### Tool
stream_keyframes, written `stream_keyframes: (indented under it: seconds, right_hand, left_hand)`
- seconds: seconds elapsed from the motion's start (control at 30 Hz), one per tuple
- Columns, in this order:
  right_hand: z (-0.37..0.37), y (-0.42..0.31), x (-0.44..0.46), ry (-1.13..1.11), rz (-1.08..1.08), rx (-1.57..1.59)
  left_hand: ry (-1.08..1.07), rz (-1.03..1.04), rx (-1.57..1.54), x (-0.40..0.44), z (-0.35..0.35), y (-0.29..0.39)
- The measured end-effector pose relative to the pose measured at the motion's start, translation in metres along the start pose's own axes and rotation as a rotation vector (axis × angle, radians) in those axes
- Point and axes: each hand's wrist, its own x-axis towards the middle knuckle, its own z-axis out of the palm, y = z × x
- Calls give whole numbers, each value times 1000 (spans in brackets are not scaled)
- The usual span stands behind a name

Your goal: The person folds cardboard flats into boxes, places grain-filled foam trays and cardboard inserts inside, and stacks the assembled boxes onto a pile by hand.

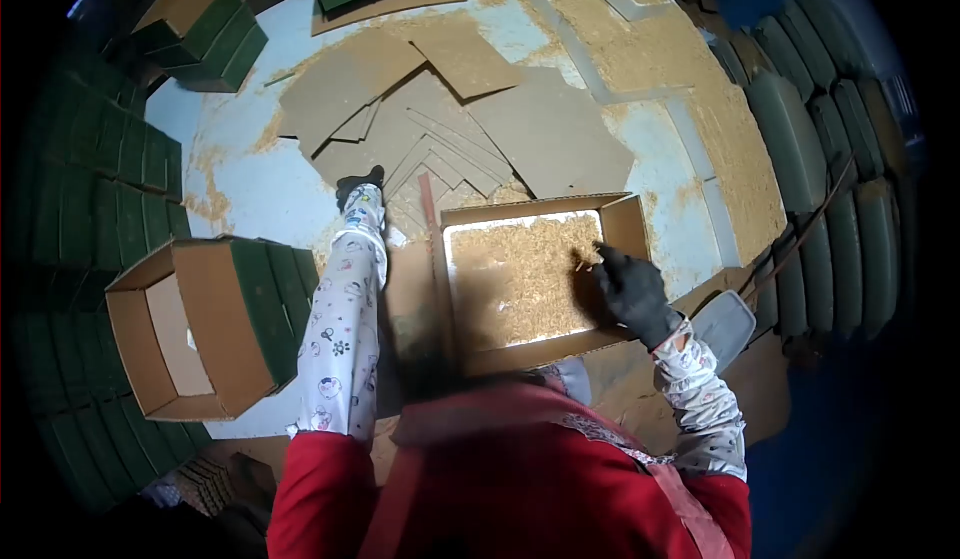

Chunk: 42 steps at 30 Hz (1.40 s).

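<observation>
My right hand (632,294), in a dark glove, is over the right side of an open cardboard box (625,229). Its fingers are curled together, with a few pale wood shavings (583,262) at the tips. A layer of straw-coloured shavings (535,274) fills the box over a white lining. My left hand (360,187), black-gloved, rests at the left edge of the grey cardboard sheets (400,144). Its thumb stands apart from the other fingers, which are partly hidden, and I see nothing held in it. A reddish strip (428,204) stands along the box's left side.
Nested green-sided boxes (265,309) lie tipped at the left, with more green boxes (215,44) at the back left. Shavings (690,139) cover the table's right side around pale strips (580,49). Stacked grey-green bundles (790,129) line the right, near a grey plastic scoop-like piece (725,329).
</observation>
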Motion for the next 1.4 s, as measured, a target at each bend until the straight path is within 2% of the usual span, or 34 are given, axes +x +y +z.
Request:
stream_keyframes:
  seconds: [0.03,0.07,0.13,0.17,0.23,0.27,0.3,0.33,0.37,0.47,0.5,0.6,0.63,0.7,0.73,0.77,0.8,0.87,0.9,0.93,1.0,1.03,1.07,1.1,1.13,1.2,1.27,1.3,1.33,1.4]
  right_hand:
    - [-8,2,-7,339,-8,50]
    - [-12,27,-11,429,28,163]
    - [-19,63,-19,601,246,319]
    - [-1,98,-25,707,243,343]
    - [22,150,-40,421,583,204]
    - [60,177,-56,285,582,33]
    - [81,185,-58,223,593,48]
    - [106,196,-60,159,431,-11]
    - [118,202,-79,188,424,70]
    - [138,186,-63,244,510,-71]
    - [147,188,-60,286,472,-84]
    - [161,204,-56,227,488,6]
    - [172,209,-58,235,468,22]
    - [208,229,-67,304,382,-41]
    - [218,235,-70,369,295,-117]
    - [190,224,-64,144,460,62]
    - [183,225,-66,145,446,67]
    - [175,233,-68,226,328,307]
    - [176,240,-65,201,366,477]
    - [172,239,-63,167,419,478]
    - [185,241,-65,260,359,402]
    - [183,238,-62,260,348,398]
    - [182,232,-57,152,357,273]
    - [180,228,-56,46,363,145]
    - [180,228,-57,47,350,136]
    - [180,224,-60,121,312,145]
    - [178,225,-70,197,248,200]
    - [180,227,-72,231,209,197]
    - [177,226,-74,263,170,192]
    - [171,226,-74,231,199,259]
  left_hand:
    - [13,-1,91,5,10,2]
    - [-6,268,247,7,15,-3]
    - [114,836,594,12,28,-12]
    - [161,957,651,19,38,-8]
    - [198,910,667,34,50,-7]
    - [216,873,673,40,57,0]
    - [236,832,670,47,54,-1]
    - [260,803,665,53,52,-1]
    - [282,794,660,46,39,-3]
    - [319,817,602,50,18,-4]
    - [328,833,570,53,10,-3]
    - [339,973,484,57,-18,-2]
    - [321,1080,483,54,-32,-1]
    - [180,1478,598,19,-83,-2]
    - [-80,1188,242,8,-95,-7]
    - [-222,888,-173,-26,-107,-2]
    - [-143,1068,24,-66,-134,-1]
    - [-141,1107,-76,-125,-160,5]
    - [-33,1131,28,-164,-169,12]
    - [-19,1128,24,-195,-173,13]
    - [385,1379,244,-249,-171,8]
    - [266,1421,245,-276,-165,1]
    - [144,1459,245,-299,-159,-7]
    - [151,1767,421,-310,-147,-10]
    - [159,2068,611,-318,-133,-12]
    - [-141,2126,595,-336,-114,-24]
    - [-397,2051,770,-327,-99,-39]
    - [-504,1847,1137,-324,-93,-46]
    - [-499,1842,1128,-325,-93,-50]
    - [-668,1761,971,-325,-92,-53]
